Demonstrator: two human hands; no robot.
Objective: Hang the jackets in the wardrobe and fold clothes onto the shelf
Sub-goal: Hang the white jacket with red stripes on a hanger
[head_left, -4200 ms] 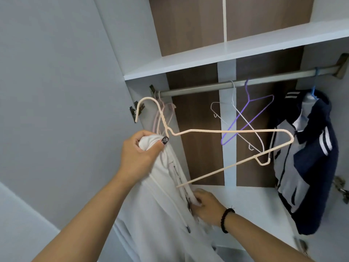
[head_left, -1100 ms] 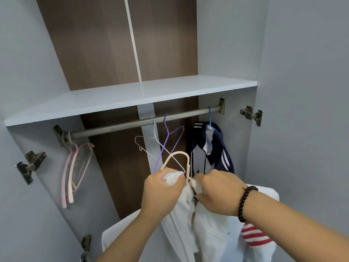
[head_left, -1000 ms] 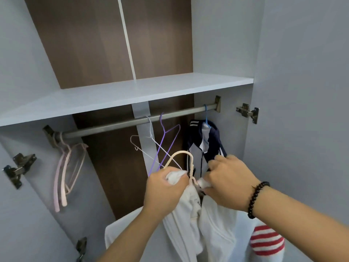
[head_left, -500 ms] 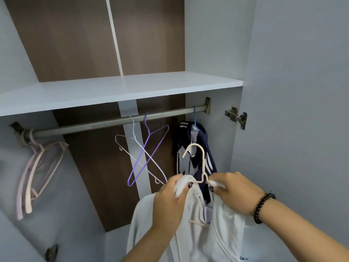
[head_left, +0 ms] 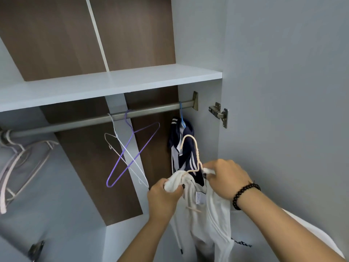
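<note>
Gripping the bunched collar of a white jacket, the left hand is curling its fingers round the left shoulder fabric, while the right hand, wearing a black bead bracelet at the wrist, is pinching the other side of the neck opening. A beige hanger is sitting inside the jacket, its hook rising free above both hands and its shoulders hiding under the cloth; a short piece of its lower bar is showing below the label. The jacket is hanging down between the forearms, a drawstring dangling beside it.

Just behind the hook, a navy jacket with white stripes is hanging on a blue hanger at the right end of the metal rail, close to the wardrobe's right side wall. Farther left along the rail, a purple wire hanger and a white wire hanger are hanging bare and crossing each other. A bare stretch of rail is lying between them and the blue hanger. At the far left end, several pale pink hangers are clustering together.

Above the rail, the white shelf is spanning the wardrobe, its top surface bare as far as is showing. A door hinge is sitting on the right edge.
</note>
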